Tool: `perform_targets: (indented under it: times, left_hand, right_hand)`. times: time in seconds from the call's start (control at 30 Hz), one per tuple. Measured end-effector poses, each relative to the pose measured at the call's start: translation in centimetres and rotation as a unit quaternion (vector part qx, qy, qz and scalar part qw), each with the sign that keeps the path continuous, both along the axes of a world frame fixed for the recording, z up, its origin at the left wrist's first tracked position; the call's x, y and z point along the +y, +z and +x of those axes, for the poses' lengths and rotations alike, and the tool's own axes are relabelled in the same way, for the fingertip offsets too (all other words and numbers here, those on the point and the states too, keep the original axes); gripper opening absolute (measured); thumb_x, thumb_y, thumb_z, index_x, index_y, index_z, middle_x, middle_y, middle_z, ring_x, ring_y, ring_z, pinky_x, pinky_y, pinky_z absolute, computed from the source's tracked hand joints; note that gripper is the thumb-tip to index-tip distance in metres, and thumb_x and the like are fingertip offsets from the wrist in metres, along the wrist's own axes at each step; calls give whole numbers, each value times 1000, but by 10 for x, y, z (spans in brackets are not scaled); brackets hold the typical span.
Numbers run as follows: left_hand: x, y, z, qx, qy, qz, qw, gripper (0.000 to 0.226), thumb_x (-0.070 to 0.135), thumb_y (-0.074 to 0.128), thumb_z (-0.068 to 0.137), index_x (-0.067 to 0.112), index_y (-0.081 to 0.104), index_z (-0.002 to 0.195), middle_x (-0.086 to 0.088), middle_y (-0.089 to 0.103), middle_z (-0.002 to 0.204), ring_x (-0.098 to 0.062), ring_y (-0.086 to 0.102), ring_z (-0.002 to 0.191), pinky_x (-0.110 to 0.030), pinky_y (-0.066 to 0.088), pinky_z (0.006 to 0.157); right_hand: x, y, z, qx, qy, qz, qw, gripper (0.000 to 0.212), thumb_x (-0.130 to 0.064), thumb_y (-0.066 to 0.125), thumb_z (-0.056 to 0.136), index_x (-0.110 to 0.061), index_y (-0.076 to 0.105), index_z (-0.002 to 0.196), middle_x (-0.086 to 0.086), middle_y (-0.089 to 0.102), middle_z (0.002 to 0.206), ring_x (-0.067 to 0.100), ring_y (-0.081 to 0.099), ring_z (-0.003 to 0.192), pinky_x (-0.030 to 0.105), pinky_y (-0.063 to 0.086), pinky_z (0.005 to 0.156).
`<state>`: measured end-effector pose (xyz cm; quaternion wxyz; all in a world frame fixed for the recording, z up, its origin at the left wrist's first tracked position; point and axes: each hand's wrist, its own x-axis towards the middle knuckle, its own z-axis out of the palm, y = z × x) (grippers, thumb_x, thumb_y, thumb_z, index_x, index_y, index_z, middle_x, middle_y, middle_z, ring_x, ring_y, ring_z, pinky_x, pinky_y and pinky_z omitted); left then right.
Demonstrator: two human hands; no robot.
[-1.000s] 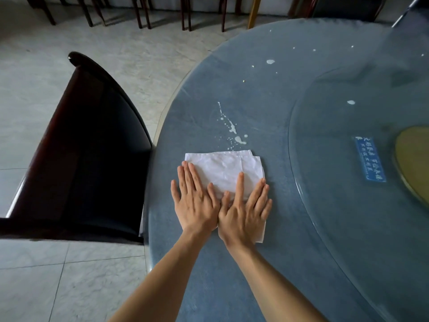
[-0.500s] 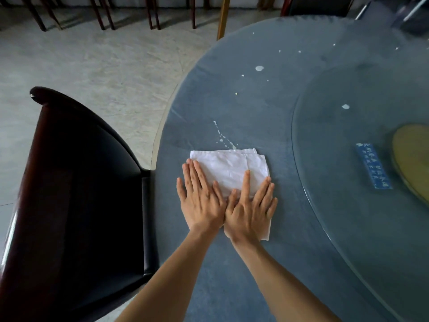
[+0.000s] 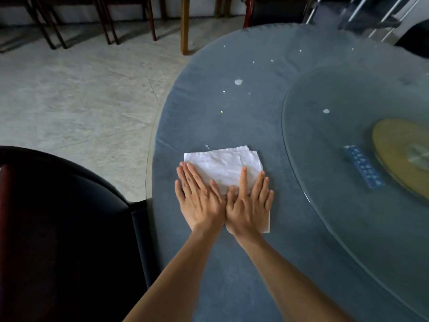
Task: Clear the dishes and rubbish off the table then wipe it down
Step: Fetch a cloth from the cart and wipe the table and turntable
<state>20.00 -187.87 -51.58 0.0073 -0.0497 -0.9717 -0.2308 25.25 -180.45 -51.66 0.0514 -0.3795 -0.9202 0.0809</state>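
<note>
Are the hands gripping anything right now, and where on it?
Nothing is gripped. The left hand and right hand press flat, fingers extended, on the near half of the white paper towel.

Round table (image 3: 232,275) with grey-blue top, filling right half of frame. Folded white cloth (image 3: 222,166) flat at centre, near left edge. Glass turntable (image 3: 336,205) at right. White splashes: largest blob (image 3: 238,82) upper centre, small specks scattered above it, one droplet (image 3: 206,147) just beside cloth's far edge.

On my left I see a dark, black-cushioned wooden chair (image 3: 58,228). Beyond lies pale grey tiled floor (image 3: 81,101), with dark wooden chair legs (image 3: 111,22) along the far wall.
</note>
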Motion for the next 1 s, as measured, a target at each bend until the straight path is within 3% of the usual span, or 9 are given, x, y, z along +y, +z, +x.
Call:
perform_targets:
  times: [0.2, 0.37, 0.53, 0.73, 1.0]
  left_hand:
    - [5, -2, -45, 8, -30, -11, 999, 71, 39, 20, 103, 0, -6, 156, -13, -6, 167, -22, -8, 154, -36, -9, 124]
    - [12, -5, -70, 3, -47, -3, 999, 70, 38, 24, 103, 0, -1, 156, -14, 0, 167, -23, -4, 155, -37, -3, 125]
    - [11, -2, -114, 2, -99, -14, 995, 69, 40, 10, 101, 1, -6, 156, -14, -4, 167, -22, -7, 155, -36, -4, 125]
    - [20, -1, -199, 12, -167, -45, 985, 71, 41, 16, 103, 1, -9, 156, -13, -6, 167, -22, -9, 154, -38, -7, 124]
    - [45, -1, -247, 13, -247, -55, 967, 72, 43, 10, 101, 1, -11, 156, -13, -9, 167, -22, -12, 154, -39, -7, 125]
  right_hand:
    - [1, 0, -41, 8, -29, 3, 1000, 63, -45, 29, 105, -32, 8, 163, 21, 7, 168, 34, 6, 157, 49, 7, 126]
    - [5, -2, -61, -1, -46, 23, 999, 62, -44, 28, 105, -32, 7, 163, 21, 8, 168, 34, 10, 156, 49, 9, 125]
    - [-1, 2, -102, -9, -86, 10, 996, 63, -45, 27, 105, -32, 4, 163, 21, 6, 169, 34, 7, 156, 50, 6, 125]
    - [-4, -1, -178, 25, -169, 5, 985, 61, -46, 30, 105, -29, 18, 162, 25, 14, 166, 38, 13, 155, 52, 11, 124]
    - [10, -4, -218, 7, -234, -14, 972, 63, -49, 20, 104, -30, 7, 163, 24, 5, 168, 37, 4, 155, 53, 8, 124]
